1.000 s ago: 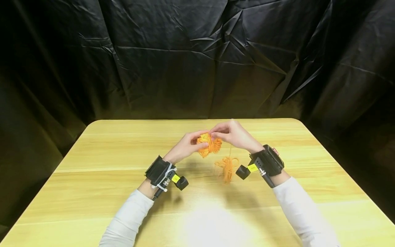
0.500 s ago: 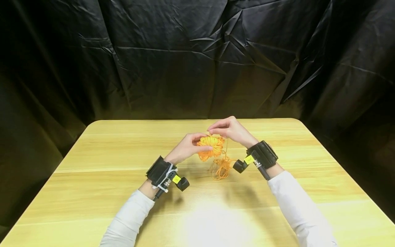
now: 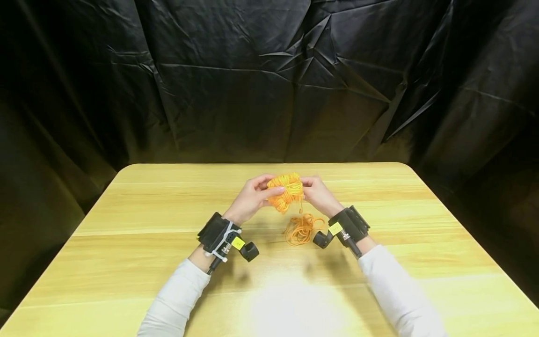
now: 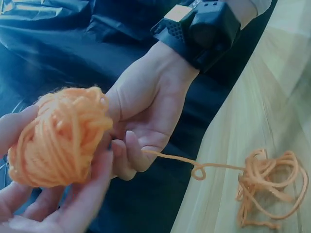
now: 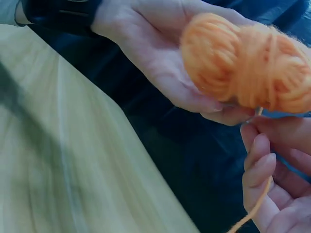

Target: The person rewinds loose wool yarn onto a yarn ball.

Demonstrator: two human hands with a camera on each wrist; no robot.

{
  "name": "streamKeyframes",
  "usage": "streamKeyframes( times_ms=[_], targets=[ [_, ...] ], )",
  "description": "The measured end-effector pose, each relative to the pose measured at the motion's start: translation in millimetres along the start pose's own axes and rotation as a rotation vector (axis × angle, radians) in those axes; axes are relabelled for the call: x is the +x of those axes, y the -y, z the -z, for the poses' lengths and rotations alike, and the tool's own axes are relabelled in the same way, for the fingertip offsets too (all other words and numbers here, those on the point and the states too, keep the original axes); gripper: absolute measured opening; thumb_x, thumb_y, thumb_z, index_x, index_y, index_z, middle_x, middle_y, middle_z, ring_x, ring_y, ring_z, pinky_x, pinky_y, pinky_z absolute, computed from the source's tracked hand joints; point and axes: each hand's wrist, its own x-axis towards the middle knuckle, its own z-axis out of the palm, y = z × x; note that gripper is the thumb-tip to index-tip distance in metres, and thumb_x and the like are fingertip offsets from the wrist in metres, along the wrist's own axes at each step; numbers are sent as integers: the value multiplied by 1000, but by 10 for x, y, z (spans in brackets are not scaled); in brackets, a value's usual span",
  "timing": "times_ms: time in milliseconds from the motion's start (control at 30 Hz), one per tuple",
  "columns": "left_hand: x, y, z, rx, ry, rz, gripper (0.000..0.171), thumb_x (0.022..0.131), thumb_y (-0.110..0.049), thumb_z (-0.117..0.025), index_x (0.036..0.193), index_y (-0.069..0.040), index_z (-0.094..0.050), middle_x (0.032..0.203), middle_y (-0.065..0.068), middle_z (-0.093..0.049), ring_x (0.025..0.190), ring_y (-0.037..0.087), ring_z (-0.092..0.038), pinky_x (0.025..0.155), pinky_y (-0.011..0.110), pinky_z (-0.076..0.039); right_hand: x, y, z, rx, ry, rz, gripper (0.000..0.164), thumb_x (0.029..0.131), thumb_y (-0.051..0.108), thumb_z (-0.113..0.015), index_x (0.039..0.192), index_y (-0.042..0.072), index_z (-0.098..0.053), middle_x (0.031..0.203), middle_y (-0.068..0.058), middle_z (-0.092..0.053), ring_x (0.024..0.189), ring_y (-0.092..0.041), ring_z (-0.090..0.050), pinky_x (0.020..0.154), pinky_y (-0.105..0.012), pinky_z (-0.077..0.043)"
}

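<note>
A ball of orange yarn (image 3: 288,187) is held above the table by my left hand (image 3: 251,195), its thumb across the near face and its fingers around the side. In the right wrist view the yarn ball (image 5: 243,63) shows strands wound crosswise round its middle. My right hand (image 3: 320,194) is at the ball's right side, pinching the yarn strand (image 5: 260,111) just beneath it. The strand runs on through the curled right fingers (image 5: 260,165). From there it leads down to a loose tangle of yarn (image 3: 301,229), seen also in the left wrist view as looped yarn (image 4: 272,182).
The light wooden table (image 3: 147,243) has rounded far corners. Behind it hangs a black, creased curtain (image 3: 236,103). Each wrist wears a black strap with a small camera, the right camera (image 3: 323,239) close beside the loose yarn.
My right hand has come from above the ball down to its right side, keeping the strand. The left hand has turned the ball a little; the loose yarn has shifted slightly left.
</note>
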Motion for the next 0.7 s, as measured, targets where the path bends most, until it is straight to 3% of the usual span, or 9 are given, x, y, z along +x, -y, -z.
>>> streamKeyframes(
  times_ms=[167,267,367,600,700],
  targets=[
    [8,-3,5,-53,-71,-3,31,82,-8,-62,111,1,-52,99,10,-57,84,17,-60,79,38,-50,-11,10,10,-6,37,0,25,87,1,-45,103,-15,-54,55,4,-42,51,-5,-38,53,-18,-37],
    [9,-10,8,-64,-90,-4,30,82,-7,-62,109,1,-51,96,9,-58,81,17,-61,75,35,-51,-5,63,58,-35,49,-15,27,89,4,-46,107,-15,-53,54,4,-38,49,-6,-34,49,-18,-29],
    [8,-25,-1,-63,-115,2,27,82,-6,-62,106,1,-50,91,8,-61,77,16,-62,72,34,-52,3,128,103,-76,36,-27,27,89,6,-48,107,-13,-55,54,4,-37,48,-7,-33,49,-19,-29],
    [32,8,-30,11,-207,25,34,79,-8,-65,107,0,-47,100,15,-61,74,14,-62,67,30,-53,-11,314,102,-188,-78,-58,27,86,18,-58,104,-2,-63,74,-2,-57,50,-8,-34,51,-21,-30],
    [43,35,-44,28,-221,37,40,80,-8,-65,114,1,-47,107,19,-58,75,13,-62,66,28,-53,-44,386,30,-286,-130,-2,24,85,18,-59,100,0,-65,86,-10,-65,58,-10,-45,55,-19,-36]
  ],
)
